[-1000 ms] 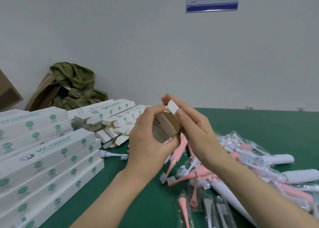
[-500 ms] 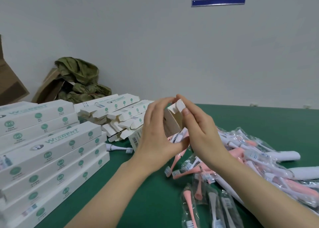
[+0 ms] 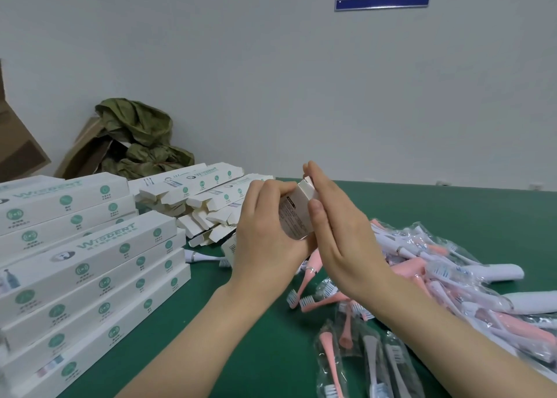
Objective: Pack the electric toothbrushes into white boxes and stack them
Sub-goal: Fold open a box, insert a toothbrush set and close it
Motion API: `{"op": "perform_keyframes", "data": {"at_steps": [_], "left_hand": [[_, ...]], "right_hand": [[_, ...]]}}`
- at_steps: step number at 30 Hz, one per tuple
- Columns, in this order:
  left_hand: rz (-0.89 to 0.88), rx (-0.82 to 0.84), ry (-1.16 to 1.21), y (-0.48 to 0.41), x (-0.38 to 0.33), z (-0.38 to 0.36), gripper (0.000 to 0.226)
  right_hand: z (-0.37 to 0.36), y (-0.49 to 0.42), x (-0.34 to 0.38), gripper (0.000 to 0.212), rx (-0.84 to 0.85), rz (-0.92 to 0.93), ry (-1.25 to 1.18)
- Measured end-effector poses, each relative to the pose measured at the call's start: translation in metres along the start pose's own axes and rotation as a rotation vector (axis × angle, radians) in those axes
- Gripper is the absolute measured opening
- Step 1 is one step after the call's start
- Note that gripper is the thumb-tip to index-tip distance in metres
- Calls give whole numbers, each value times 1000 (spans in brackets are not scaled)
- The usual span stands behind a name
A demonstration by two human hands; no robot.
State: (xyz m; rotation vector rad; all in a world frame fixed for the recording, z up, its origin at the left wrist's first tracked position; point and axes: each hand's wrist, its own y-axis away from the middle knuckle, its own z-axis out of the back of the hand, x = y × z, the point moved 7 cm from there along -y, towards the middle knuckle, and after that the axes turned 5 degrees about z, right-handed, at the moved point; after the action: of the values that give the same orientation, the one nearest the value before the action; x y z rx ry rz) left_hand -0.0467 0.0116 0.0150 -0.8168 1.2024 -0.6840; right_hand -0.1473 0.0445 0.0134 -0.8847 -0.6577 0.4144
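- Here we are mid-pack: the left hand (image 3: 265, 234) has its fingers curled round a white box (image 3: 294, 216), holding it up off the green table (image 3: 452, 210), in front of the chest.
- The right hand (image 3: 343, 240) comes in flat, fingers straight and together, palm pressed against the box's end where the flap sits. By the look of it, that is the closing step.
- Whether a toothbrush is already inside, I cannot tell; both hands cover the box's opening.
- Done so far: a tidy stack of closed boxes (image 3: 90, 265) on the left, several layers high, lids shut and faces up. A fair share of the work is banked there.
- Ready to fill: a loose heap of open-flapped boxes (image 3: 208, 198) just behind the left hand, ends gaping.
- To be packed: a big pile of wrapped toothbrushes (image 3: 446, 274) on the right, white and pink, in clear sleeves, tumbled over one another.
- Nearer in, a couple of bare pink toothbrushes (image 3: 312, 274) lie under the hands, and bagged brush heads (image 3: 370, 364) sit at the bottom edge.
- My read: roughly the middle of the job. This box needs its flap tucked home, then a place on the stack, and plenty of brushes queue up after it.
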Motion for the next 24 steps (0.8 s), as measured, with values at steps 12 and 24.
{"op": "perform_keyframes", "data": {"at_steps": [12, 24], "left_hand": [[2, -20, 28, -6, 5, 9, 43], [505, -379, 1053, -30, 48, 42, 43]], "right_hand": [[-6, -2, 0, 53, 39, -99, -159], [-15, 36, -82, 40, 140, -1225, -724]]}}
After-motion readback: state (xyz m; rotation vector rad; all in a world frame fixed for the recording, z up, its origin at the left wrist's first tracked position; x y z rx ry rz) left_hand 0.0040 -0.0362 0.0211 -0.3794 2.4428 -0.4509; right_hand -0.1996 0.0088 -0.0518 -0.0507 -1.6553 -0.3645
